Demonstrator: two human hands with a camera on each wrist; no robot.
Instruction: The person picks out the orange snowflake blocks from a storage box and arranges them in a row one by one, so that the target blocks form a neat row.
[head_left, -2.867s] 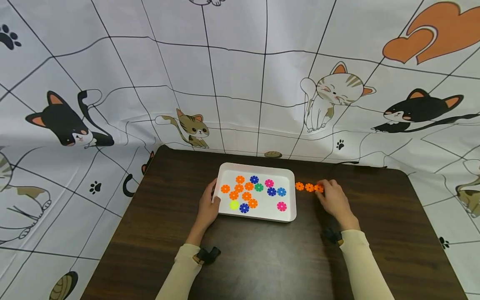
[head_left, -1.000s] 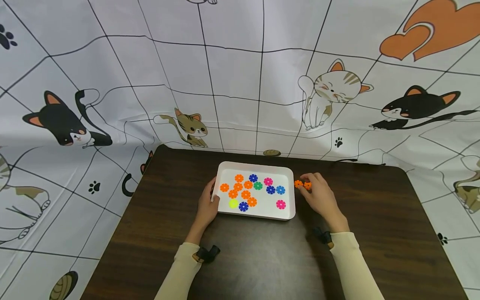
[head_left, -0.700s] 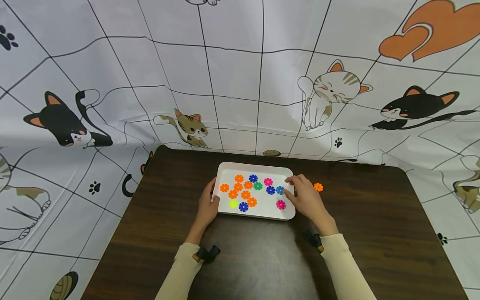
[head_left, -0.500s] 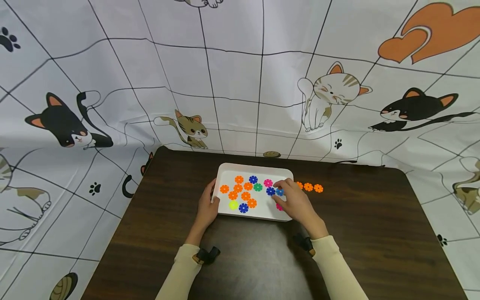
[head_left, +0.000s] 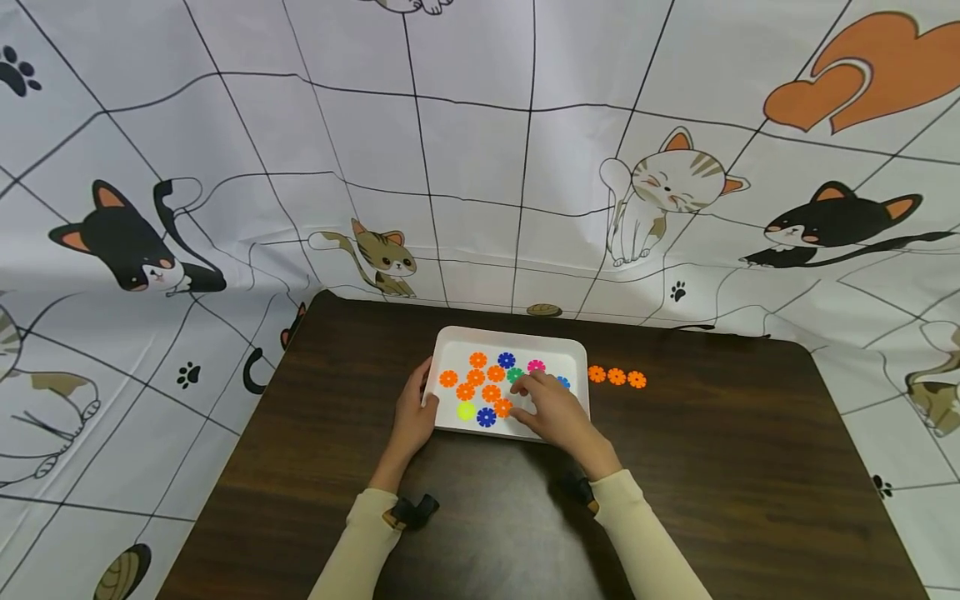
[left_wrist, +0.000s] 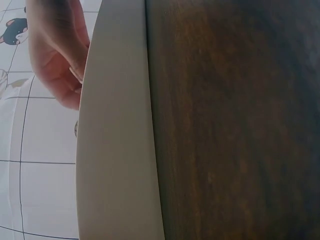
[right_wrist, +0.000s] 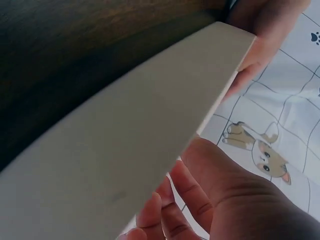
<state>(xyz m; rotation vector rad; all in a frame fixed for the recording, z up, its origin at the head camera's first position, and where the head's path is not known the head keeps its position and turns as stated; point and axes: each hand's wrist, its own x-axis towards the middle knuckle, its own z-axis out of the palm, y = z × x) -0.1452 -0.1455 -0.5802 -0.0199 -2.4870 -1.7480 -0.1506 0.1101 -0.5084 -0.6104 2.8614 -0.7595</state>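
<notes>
The white tray (head_left: 555, 351) lies on the table holding orange, blue, green, pink and yellow snowflake discs. My left hand (head_left: 414, 412) grips its left end, thumb at the rim and fingers along the outer side. Over the tray's right half reaches my right hand (head_left: 557, 410), thumb and forefinger spread apart near an orange disc (head_left: 503, 408) and the green disc (head_left: 514, 376). Some discs are hidden under that hand. In the right wrist view the tray's side wall (right_wrist: 125, 110) hides the fingertips. Three orange discs, the middle one (head_left: 617, 377) among them, form a row right of the tray.
The dark wooden table (head_left: 720, 467) extends around the tray. A white cloth (head_left: 480, 150) printed with cats hangs behind it. The yellow disc (head_left: 466, 411) and a dark blue disc (head_left: 486, 417) lie near the tray's front wall.
My right hand has left the row of orange discs and moved left over the tray, its fingers spreading. The left hand has stayed at the tray's left end.
</notes>
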